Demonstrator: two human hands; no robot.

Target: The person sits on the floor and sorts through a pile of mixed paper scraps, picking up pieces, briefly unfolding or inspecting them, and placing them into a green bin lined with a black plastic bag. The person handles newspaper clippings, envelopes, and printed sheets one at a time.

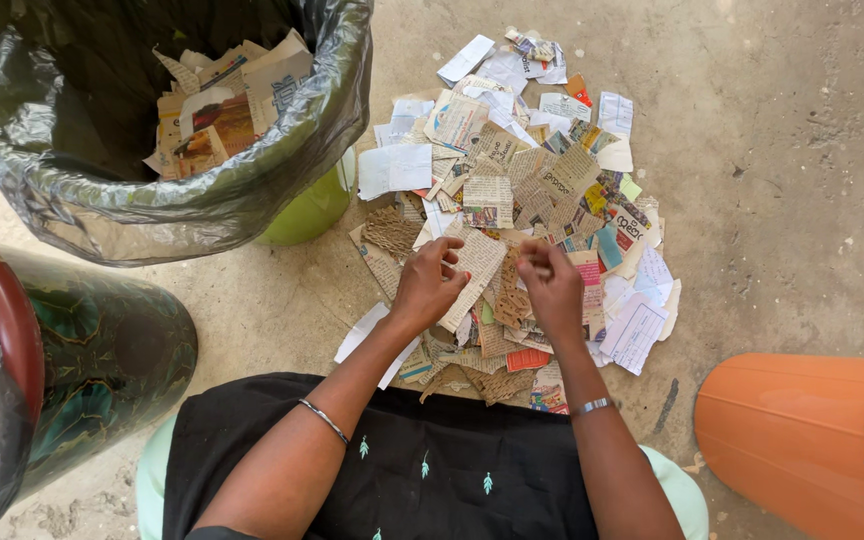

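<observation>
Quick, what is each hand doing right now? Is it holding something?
Left hand: fingers curled, pinching a newspaper scrap on the paper pile.
Right hand: fingers curled over the pile; what it holds cannot be told.

Black-lined green bin (317, 205) w/ scraps, dark patterned bin (102, 350), orange bin (787, 440)

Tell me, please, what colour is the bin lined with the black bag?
Light green bin, seen in the head view.

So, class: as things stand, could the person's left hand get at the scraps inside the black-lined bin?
Probably yes. The left hand is over the paper pile, and the black-lined bin stands open-topped on that same side, with scraps showing inside and nothing between.
</observation>
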